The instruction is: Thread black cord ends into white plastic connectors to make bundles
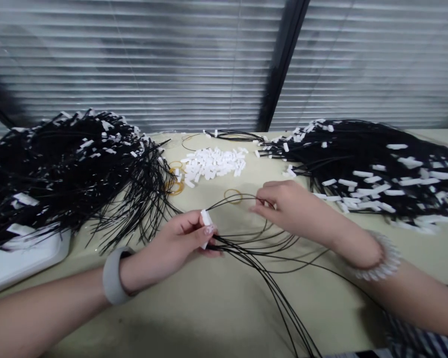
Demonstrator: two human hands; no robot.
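Note:
My left hand [192, 233] is closed around a white plastic connector [206, 219], thumb pressed across its face. Several thin black wires [242, 248] run out of the connector to the right and droop toward the front edge of the table. To the right of it, my right hand [278, 201] pinches one or two black wires [233, 199] that arc up from the connector; the exact number between its fingertips is hard to make out. A loose yellow rubber band [233, 196] lies on the table behind these wires.
A pile of small white connectors [214, 164] lies at the back middle, with more rubber bands [174, 186] beside it. Large heaps of black wires with white ends stand left [70, 174] and right [381, 164]. A white tray [56, 251] sits under the left heap. Window blinds [194, 59] rise behind.

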